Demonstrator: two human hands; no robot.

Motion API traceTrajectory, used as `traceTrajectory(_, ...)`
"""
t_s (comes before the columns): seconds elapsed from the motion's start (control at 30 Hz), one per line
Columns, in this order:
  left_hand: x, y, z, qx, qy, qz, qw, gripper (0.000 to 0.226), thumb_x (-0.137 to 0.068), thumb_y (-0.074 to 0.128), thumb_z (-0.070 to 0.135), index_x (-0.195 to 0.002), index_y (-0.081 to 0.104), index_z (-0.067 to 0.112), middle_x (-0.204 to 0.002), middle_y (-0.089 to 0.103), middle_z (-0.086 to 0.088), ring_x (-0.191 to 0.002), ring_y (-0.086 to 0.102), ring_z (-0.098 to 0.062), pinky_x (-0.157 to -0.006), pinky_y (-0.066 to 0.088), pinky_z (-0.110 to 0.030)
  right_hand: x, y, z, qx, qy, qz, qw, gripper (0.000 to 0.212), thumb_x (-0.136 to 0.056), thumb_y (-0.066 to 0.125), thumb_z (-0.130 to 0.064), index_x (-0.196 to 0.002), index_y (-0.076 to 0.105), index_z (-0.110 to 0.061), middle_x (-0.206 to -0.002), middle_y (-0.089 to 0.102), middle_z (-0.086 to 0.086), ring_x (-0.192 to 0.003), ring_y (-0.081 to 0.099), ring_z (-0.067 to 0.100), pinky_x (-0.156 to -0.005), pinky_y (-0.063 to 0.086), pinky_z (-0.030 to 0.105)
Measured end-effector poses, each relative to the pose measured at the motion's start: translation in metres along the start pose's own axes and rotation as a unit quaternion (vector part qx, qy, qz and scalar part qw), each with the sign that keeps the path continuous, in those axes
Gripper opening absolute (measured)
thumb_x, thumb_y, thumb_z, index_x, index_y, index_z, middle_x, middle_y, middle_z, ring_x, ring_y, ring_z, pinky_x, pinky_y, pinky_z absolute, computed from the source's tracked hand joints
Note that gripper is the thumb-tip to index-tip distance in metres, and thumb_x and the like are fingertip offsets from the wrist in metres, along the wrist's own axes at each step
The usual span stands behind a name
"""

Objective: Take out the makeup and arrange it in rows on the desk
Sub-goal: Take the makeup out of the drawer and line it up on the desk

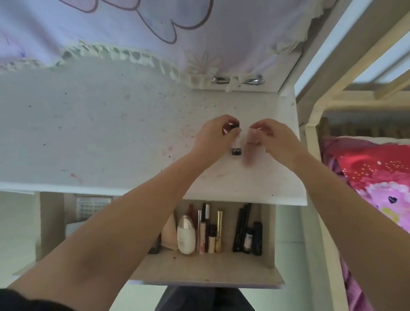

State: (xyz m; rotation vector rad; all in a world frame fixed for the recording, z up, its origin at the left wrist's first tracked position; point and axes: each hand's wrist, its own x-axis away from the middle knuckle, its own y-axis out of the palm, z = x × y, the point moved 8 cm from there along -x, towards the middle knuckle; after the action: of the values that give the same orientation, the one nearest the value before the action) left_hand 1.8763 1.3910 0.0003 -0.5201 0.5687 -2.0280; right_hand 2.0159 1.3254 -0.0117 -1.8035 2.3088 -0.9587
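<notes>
Near the counter's [105, 131] far right corner, two pieces of makeup are being set down side by side: a small clear bottle with a black cap and a black label band [236, 142], and just to its right a pale pink translucent tube [249, 150]. Both lie with their long axes running from the far edge toward the near edge. The bottle's black cap points to the far edge and its label band to the near edge; which end of the pink tube is the cap I cannot tell, as it is blurred. The left hand [214, 136] pinches the bottle at its cap end with curled fingers, and the right hand [275, 140] pinches the tube's far end the same way.

To do this step well, I would lower each piece flat, keep the two parallel with a small even gap, and line up their near ends so they start a straight row along the counter's right edge; letting go gently should stop the round bodies rolling.

Below the counter's near edge an open pale wooden drawer [207, 269] holds the rest against its back wall: a white egg-shaped bottle [186, 235], a beige sponge [169, 232], a gold tube [218, 229], slim pink and white tubes and several black pencils and tubes [247, 229]. Most of the task looks ahead. A lilac curtain with a lace hem [134, 28] hangs over the far edge, and a bed with a pink pillow [383, 179] stands to the right.
</notes>
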Motion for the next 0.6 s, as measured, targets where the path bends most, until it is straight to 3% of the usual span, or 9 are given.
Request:
traceTrajectory(0.07, -0.010, 0.009, 0.002, -0.043, 0.011, 0.005, 0.999, 0.019, -0.089, 0.058, 0.026, -0.105, 0.067, 0.020, -0.093, 0.064, 0.003, -0.087, 0.054, -0.013, -0.079, 0.044, -0.027, -0.006, 0.002, 0.002, 0.009, -0.005, 0.006, 1.000, 0.013, -0.091, 0.056, -0.027, -0.101, 0.062, -0.022, -0.096, 0.063, -0.005, -0.087, 0.058, 0.011, -0.069, 0.040, 0.019)
traceTrajectory(0.2, -0.007, 0.024, -0.005, -0.148, 0.036, 0.021, 0.988, 0.025, -0.092, 0.054, 0.034, -0.109, 0.065, 0.020, -0.106, 0.062, -0.002, -0.105, 0.049, -0.021, -0.089, 0.037, -0.033, -0.005, 0.003, 0.004, 0.059, -0.025, 0.039, 0.997, 0.018, -0.092, 0.056, -0.025, -0.108, 0.063, -0.018, -0.107, 0.060, -0.003, -0.097, 0.055, 0.013, -0.083, 0.036, 0.020)
traceTrajectory(0.37, 0.014, 0.018, -0.009, -0.145, 0.053, 0.064, 0.986, 0.030, -0.093, 0.053, 0.031, -0.119, 0.059, 0.016, -0.105, 0.061, -0.004, -0.102, 0.050, -0.023, -0.089, 0.039, -0.035, 0.017, -0.003, 0.003, 0.057, -0.022, 0.090, 0.994, 0.027, -0.094, 0.054, -0.026, -0.119, 0.056, -0.018, -0.113, 0.057, -0.001, -0.082, 0.055, 0.005, -0.069, 0.037, 0.001)
traceTrajectory(0.43, 0.046, 0.006, -0.001, -0.131, 0.124, 0.098, 0.979, 0.026, -0.092, 0.052, 0.025, -0.111, 0.062, 0.010, -0.096, 0.061, -0.005, -0.090, 0.053, -0.022, -0.082, 0.042, -0.031, 0.051, -0.008, -0.003, 0.064, -0.047, 0.121, 0.989, 0.022, -0.095, 0.051, -0.019, -0.116, 0.057, -0.017, -0.106, 0.059, -0.003, -0.074, 0.052, -0.002, -0.066, 0.036, -0.002)
traceTrajectory(0.47, 0.070, 0.004, 0.001, -0.124, 0.174, 0.097, 0.972, 0.023, -0.092, 0.050, 0.022, -0.103, 0.063, 0.007, -0.089, 0.061, -0.005, -0.083, 0.054, -0.020, -0.076, 0.043, -0.026, 0.072, -0.003, -0.003, 0.057, -0.064, 0.114, 0.990, 0.018, -0.095, 0.050, -0.016, -0.111, 0.059, -0.018, -0.098, 0.060, -0.005, -0.070, 0.051, -0.004, -0.065, 0.038, 0.000)
traceTrajectory(0.53, 0.127, 0.018, -0.008, -0.129, 0.247, 0.026, 0.960, 0.022, -0.091, 0.047, 0.022, -0.094, 0.063, 0.008, -0.083, 0.061, -0.003, -0.075, 0.056, -0.015, -0.067, 0.046, -0.022, 0.118, 0.024, 0.008, 0.051, -0.093, 0.040, 0.994, 0.014, -0.095, 0.050, -0.012, -0.102, 0.060, -0.019, -0.079, 0.059, -0.010, -0.063, 0.051, -0.002, -0.058, 0.042, 0.009)
traceTrajectory(0.6, 0.172, 0.051, -0.037, -0.168, 0.251, -0.068, 0.951, 0.024, -0.090, 0.045, 0.024, -0.092, 0.065, 0.011, -0.082, 0.064, -0.002, -0.072, 0.060, -0.016, -0.062, 0.053, -0.029, 0.151, 0.069, 0.034, 0.118, -0.104, -0.065, 0.985, 0.013, -0.095, 0.050, -0.015, -0.101, 0.061, -0.017, -0.072, 0.055, -0.012, -0.058, 0.049, 0.000, -0.053, 0.036, 0.012)
